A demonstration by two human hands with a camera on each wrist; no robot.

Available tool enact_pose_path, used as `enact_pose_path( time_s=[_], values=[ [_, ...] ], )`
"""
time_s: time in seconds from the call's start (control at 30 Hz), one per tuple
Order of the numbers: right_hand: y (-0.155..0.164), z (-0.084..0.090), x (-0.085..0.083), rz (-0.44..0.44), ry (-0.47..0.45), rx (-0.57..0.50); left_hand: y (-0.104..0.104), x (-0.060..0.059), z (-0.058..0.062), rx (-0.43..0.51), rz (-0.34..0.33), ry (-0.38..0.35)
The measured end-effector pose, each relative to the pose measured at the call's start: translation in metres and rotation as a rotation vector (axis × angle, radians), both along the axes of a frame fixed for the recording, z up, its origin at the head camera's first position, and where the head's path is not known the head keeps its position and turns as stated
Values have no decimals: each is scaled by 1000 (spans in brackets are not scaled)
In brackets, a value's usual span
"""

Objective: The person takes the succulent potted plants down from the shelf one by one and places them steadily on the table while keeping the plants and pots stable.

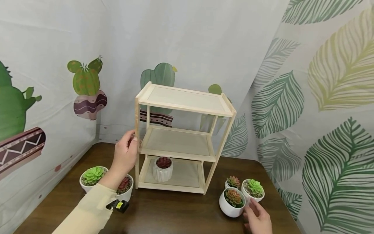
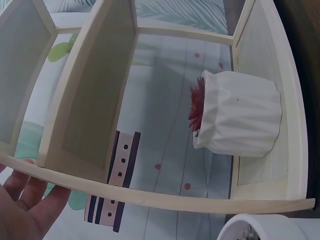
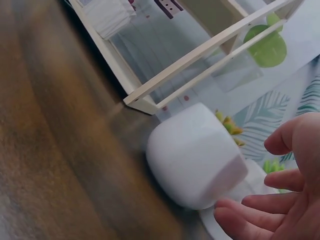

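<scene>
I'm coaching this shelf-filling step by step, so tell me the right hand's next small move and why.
Probably close the right hand round the nearest white pot. Its fingers are spread and relaxed just beside that pot, holding nothing. The left hand rests on the wooden shelf's front left post, and only one ribbed pot stands on the bottom tier; the middle and top tiers are bare.

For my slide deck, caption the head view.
Left hand steadies wooden shelf; right hand reaches for potted succulent.
</scene>
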State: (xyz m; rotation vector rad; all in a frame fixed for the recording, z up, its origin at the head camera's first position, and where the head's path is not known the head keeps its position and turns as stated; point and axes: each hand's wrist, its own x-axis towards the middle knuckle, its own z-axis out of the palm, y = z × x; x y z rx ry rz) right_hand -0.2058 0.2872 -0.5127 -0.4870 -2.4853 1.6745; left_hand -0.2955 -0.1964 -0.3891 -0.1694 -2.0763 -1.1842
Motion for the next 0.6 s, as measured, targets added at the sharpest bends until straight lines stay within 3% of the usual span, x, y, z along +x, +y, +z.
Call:
enact_pose_path(
  time_s=[0.13,0.27,0.43,0.6],
  values=[
    [-1,15,2,1,57,91,-2,5,0,-13,13,-31],
    [-7,33,0,31,106,104,-3,12,1,-31,42,-76],
    [-18,54,-7,79,239,167,0,25,0,-8,89,-94],
    [-34,73,-18,159,359,115,4,37,-7,39,107,-72]
  ],
)
